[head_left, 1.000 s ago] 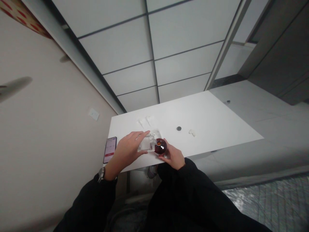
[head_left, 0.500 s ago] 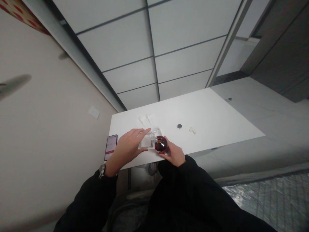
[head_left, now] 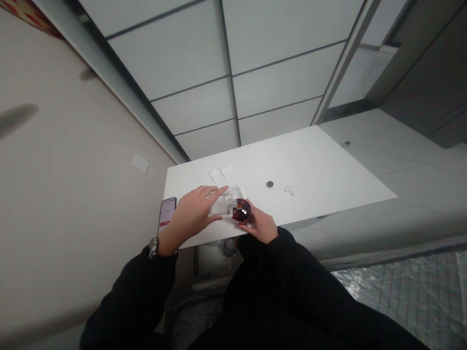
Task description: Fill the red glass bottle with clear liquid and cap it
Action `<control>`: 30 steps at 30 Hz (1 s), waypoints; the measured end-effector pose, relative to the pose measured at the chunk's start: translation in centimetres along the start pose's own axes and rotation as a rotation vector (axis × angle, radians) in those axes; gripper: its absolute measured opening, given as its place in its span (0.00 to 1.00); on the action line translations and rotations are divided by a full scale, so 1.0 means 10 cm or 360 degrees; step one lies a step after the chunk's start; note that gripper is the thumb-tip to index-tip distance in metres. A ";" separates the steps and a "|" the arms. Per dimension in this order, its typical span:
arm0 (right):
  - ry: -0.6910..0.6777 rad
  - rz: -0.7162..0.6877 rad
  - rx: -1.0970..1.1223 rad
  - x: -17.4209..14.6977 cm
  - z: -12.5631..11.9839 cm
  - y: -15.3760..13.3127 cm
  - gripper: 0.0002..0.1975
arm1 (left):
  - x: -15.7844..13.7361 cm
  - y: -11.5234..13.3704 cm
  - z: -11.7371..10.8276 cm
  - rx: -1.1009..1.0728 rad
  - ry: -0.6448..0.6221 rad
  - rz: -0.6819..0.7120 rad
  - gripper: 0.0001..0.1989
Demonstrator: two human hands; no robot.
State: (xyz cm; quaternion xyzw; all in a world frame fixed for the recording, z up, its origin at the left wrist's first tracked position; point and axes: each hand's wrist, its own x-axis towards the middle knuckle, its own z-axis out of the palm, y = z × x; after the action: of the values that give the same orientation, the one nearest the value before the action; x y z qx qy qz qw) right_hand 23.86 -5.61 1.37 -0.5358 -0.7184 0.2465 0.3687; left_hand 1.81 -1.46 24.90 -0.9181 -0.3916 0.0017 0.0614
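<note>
I looked down at a white counter (head_left: 314,170) set against a beige wall, with both of my arms in black sleeves reaching onto its near left part. My left hand (head_left: 189,216) lay over a clear, boxy container (head_left: 220,207), fingers (head_left: 215,193) stretched forward across its top and thumb along its near edge, so the hand was clamped lightly on the container and pressed it to the counter. The container sat directly under and just ahead of that hand, its long axis running left to right, and its right end met a round dark red bottle (head_left: 241,210). My right hand (head_left: 260,226) cupped the bottle from the near right side, fingers curled around its body, closed on it. The bottle was tipped over toward the left, so its orange mouth faced the container's end; whether the two touched I could not tell. A phone (head_left: 167,215) with a lit screen lay at the counter's left edge, just beside my left wrist, which carried a watch (head_left: 152,246). Farther back on the counter were two small white pieces (head_left: 219,173), and to the right a small dark disc (head_left: 269,184) and a small white object (head_left: 289,189), all well apart from my hands.
</note>
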 end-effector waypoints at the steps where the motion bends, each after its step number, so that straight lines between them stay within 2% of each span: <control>1: -0.0005 0.0000 0.0000 0.00 0.00 0.00 0.53 | 0.00 0.00 -0.01 0.0004 -0.0004 0.0003 0.39; 30: -0.0024 0.0014 0.0022 0.00 -0.02 -0.01 0.52 | -0.01 -0.01 -0.04 -0.0009 -0.0007 0.0014 0.37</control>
State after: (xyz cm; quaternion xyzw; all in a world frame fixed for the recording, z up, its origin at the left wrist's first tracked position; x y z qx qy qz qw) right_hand 23.94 -5.67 1.54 -0.5344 -0.7172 0.2572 0.3659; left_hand 1.71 -1.53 25.32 -0.9199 -0.3878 0.0029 0.0580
